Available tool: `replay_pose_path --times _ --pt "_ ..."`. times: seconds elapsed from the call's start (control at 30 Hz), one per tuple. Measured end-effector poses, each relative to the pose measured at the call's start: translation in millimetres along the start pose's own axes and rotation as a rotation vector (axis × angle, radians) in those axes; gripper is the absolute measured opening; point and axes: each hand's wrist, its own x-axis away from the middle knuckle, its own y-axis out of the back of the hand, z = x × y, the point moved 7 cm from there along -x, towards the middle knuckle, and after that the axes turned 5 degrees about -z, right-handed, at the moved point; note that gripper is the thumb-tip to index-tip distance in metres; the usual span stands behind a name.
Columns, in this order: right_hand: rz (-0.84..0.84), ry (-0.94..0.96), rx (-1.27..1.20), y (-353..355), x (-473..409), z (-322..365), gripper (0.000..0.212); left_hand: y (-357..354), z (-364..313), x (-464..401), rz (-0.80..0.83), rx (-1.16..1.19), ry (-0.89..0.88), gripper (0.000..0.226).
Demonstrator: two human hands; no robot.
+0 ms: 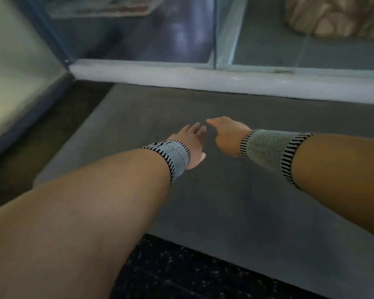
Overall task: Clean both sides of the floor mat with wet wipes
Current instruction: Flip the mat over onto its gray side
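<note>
A grey floor mat (235, 201) lies flat on the dark speckled floor, in front of a white door sill. Both my arms reach out over its middle, each with a patterned wristband. My left hand (192, 143) hovers above the mat with fingers stretched forward and holds nothing. My right hand (227, 134) is just to its right, thumb pointing left toward the left fingers; its other fingers are hidden behind the hand. No wet wipe is visible. The picture is blurred.
A white sill (203, 78) with a glass door frame (222, 33) runs along the mat's far edge. A pale wall with a dark skirting (26, 117) stands at the left. A beige bundle (333, 16) lies beyond the glass at top right.
</note>
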Motion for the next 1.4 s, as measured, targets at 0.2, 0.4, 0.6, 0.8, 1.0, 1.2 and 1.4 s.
replay_pose_path --times 0.2,0.4,0.6,0.8,1.0,1.2,1.4 --pt "0.067 0.16 -0.014 -64 -45 181 0.059 5 166 57 -0.023 0.108 0.195 0.085" --pt "0.206 0.285 -0.081 -160 -46 335 0.066 -66 319 160 -0.053 0.234 0.482 0.083" --pt "0.412 0.434 -0.061 -250 -17 439 0.06 -159 429 280 -0.018 0.29 0.902 0.088" --pt "0.527 0.494 0.013 -299 0 493 0.062 -203 480 331 0.017 0.32 1.148 0.09" --pt "0.579 0.497 0.064 -315 7 504 0.062 -225 499 344 0.061 0.349 1.182 0.078" --pt "0.539 0.488 0.086 -314 2 504 0.059 -212 502 337 0.119 0.189 1.142 0.043" --pt "0.322 0.551 0.029 -306 0 505 0.044 -206 460 314 0.151 0.207 0.991 0.033"
